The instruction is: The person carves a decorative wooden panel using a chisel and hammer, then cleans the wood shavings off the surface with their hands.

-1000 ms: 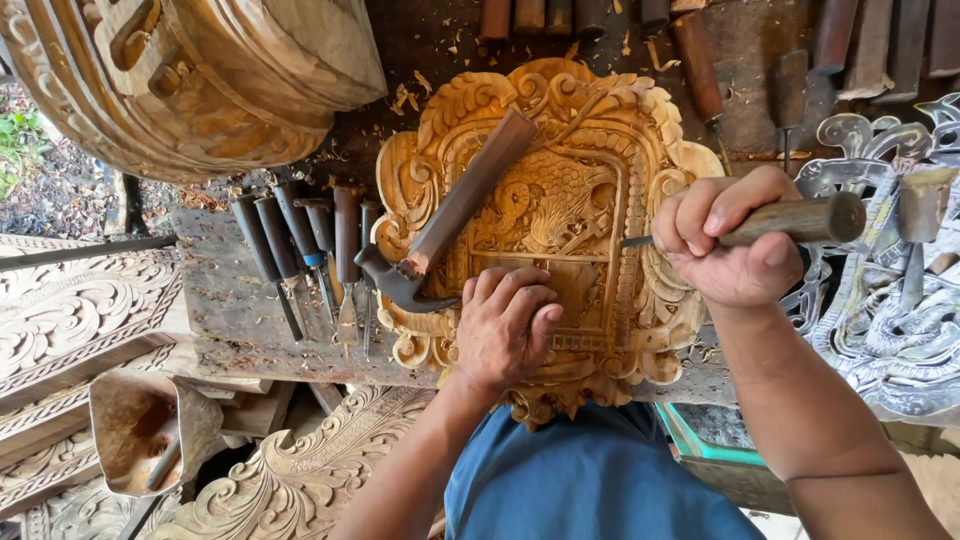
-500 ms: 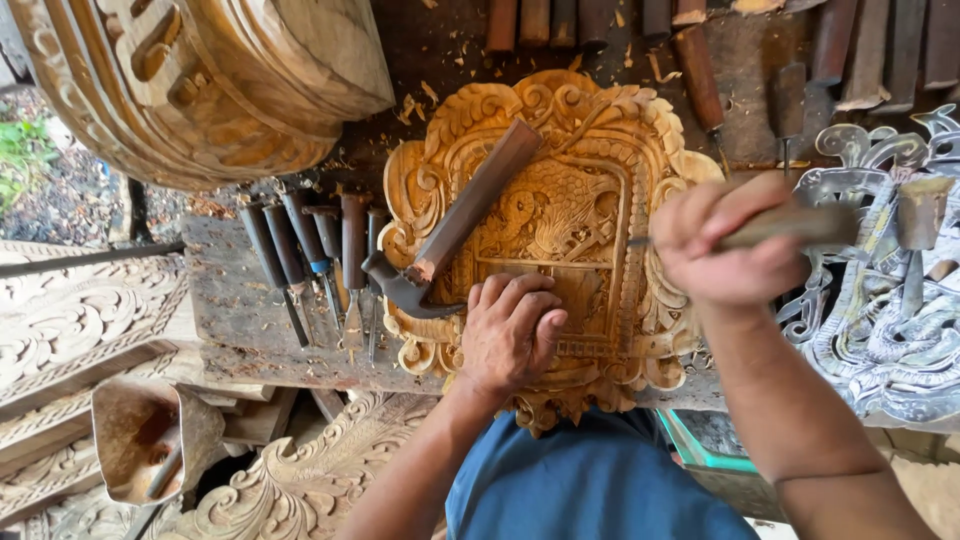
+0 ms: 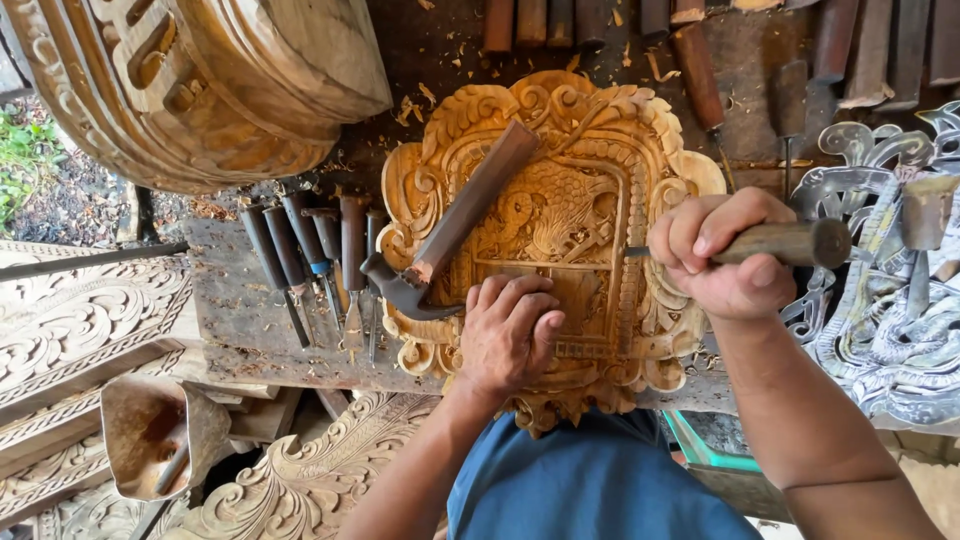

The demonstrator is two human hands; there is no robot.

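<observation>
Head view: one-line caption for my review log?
Left hand steadies carved wooden panel while right hand grips chisel; hammer rests on panel.

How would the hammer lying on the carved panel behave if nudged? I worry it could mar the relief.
The hammer looks head-heavy: dark metal head, plain wooden handle. Lying across the bumpy carved panel, it would probably pivot or slide rather than roll.
</observation>
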